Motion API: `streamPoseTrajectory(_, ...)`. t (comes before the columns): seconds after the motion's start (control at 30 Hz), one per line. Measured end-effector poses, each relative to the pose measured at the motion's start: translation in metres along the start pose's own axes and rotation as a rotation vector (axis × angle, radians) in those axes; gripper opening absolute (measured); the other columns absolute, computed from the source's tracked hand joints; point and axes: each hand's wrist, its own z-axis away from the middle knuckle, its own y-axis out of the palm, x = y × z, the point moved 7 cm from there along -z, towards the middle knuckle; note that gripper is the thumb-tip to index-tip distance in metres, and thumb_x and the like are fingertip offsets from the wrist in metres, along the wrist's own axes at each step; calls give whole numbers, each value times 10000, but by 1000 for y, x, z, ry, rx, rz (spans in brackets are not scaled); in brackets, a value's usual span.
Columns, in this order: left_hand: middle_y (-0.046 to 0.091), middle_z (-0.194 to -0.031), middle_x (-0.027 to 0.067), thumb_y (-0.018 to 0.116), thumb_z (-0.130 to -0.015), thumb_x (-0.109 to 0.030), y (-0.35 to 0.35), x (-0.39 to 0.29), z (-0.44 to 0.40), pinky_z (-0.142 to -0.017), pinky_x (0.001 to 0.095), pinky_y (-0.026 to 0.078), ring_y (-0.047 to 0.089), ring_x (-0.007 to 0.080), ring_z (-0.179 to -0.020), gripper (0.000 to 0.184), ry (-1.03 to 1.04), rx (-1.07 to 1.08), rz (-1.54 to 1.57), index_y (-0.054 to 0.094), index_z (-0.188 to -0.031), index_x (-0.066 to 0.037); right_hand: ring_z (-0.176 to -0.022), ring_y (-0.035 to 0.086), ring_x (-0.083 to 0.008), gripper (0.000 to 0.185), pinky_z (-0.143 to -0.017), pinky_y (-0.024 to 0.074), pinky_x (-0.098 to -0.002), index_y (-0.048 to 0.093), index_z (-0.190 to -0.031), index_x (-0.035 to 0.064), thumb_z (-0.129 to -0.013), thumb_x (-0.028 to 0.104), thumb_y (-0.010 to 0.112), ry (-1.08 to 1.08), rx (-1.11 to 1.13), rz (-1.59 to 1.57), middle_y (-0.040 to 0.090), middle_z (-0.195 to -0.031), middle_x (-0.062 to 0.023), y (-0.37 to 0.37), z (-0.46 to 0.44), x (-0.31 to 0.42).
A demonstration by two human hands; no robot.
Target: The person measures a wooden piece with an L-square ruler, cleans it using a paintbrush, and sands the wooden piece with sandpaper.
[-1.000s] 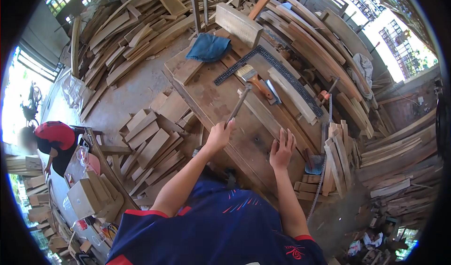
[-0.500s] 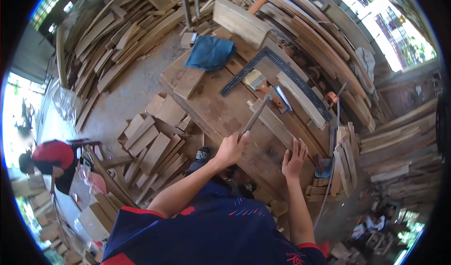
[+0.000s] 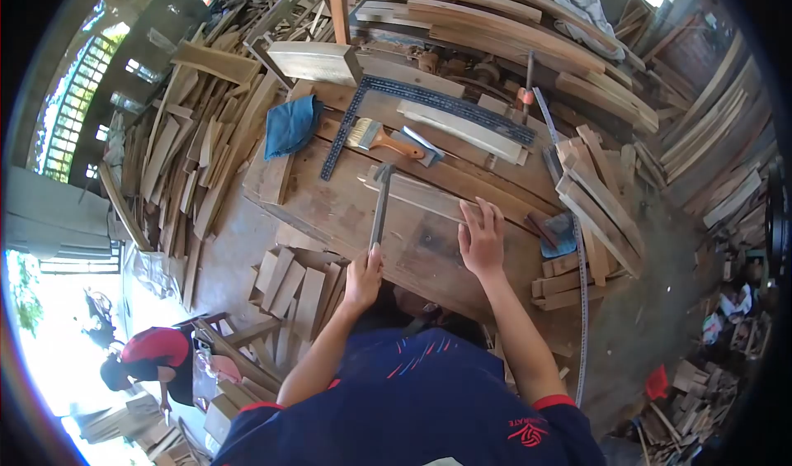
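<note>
My left hand [image 3: 363, 283] is closed round the handle of a hammer [image 3: 380, 210], whose head is over the near end of a narrow wooden strip [image 3: 421, 196]. I cannot tell whether the head touches the strip. At the strip's right end is my right hand [image 3: 482, 239], fingers spread, over the wooden workbench [image 3: 330, 218]. Beyond the strip, a paintbrush [image 3: 384, 140] with a wooden handle lies beside a light-coloured flat object [image 3: 424, 146]. A dark perforated carpenter's square [image 3: 445, 103] frames them, with a pale board [image 3: 462, 132] inside its angle.
Blue cloth [image 3: 293, 127] lies at the bench's left edge. An upright clamp [image 3: 526, 94] stands at the far right, near stacked wood offcuts [image 3: 598, 202]. Timber piles [image 3: 190, 136] line the left. A person in a red and black top [image 3: 161, 350] bends over at lower left.
My view has turned, so the bench sits lower and further left. My left hand still grips the hammer, now more upright in view; my right hand stays by the strip.
</note>
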Motion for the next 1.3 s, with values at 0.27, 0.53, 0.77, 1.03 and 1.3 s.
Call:
streamPoseTrajectory(0.27, 576, -605, 128, 484, -1118, -489, -26, -7, 10, -554, 429, 452, 592, 280, -556, 595, 60, 29, -233, 638, -822, 4, -1317, 508, -405, 501, -1146, 410, -511, 632, -1458, 217, -960, 185, 679, 10, -17, 19, 557, -1458, -158, -3, 0, 2)
streamPoseTrajectory(0.53, 471, -590, -22, 412, -1118, -607, -27, 9, -11, -477, 275, 355, 457, 80, -503, 651, 169, 158, -313, 550, -771, -73, -1332, 500, -399, 540, -1147, 407, -509, 584, -1481, 134, -957, 194, 702, 38, -10, -26, 557, -1464, -153, -3, -5, 2)
streamPoseTrajectory(0.77, 555, -600, 82, 444, -1119, -568, -20, 33, -8, -542, 387, 440, 558, 196, -551, 672, 54, 115, -175, 595, -793, 0, -1341, 498, -390, 579, -1156, 403, -497, 547, -1498, 111, -952, 208, 715, 35, -8, -34, 561, -1464, -142, -1, -1, 0)
streamPoseTrajectory(1.03, 508, -599, 15, 463, -1130, -524, -9, -7, 1, -505, 326, 405, 494, 111, -536, 613, 212, 111, -40, 581, -800, -21, -1326, 512, -398, 547, -1145, 408, -501, 580, -1471, 100, -951, 190, 720, 48, -17, -62, 583, -1431, -157, -5, -3, 0)
streamPoseTrajectory(1.3, 522, -640, 26, 471, -1132, -505, -3, 7, -1, -515, 327, 403, 498, 114, -559, 570, 124, 208, -102, 579, -843, -27, -1328, 510, -376, 584, -1146, 382, -501, 567, -1501, 135, -946, 217, 729, 65, -14, -85, 579, -1409, -147, -3, 2, -5)
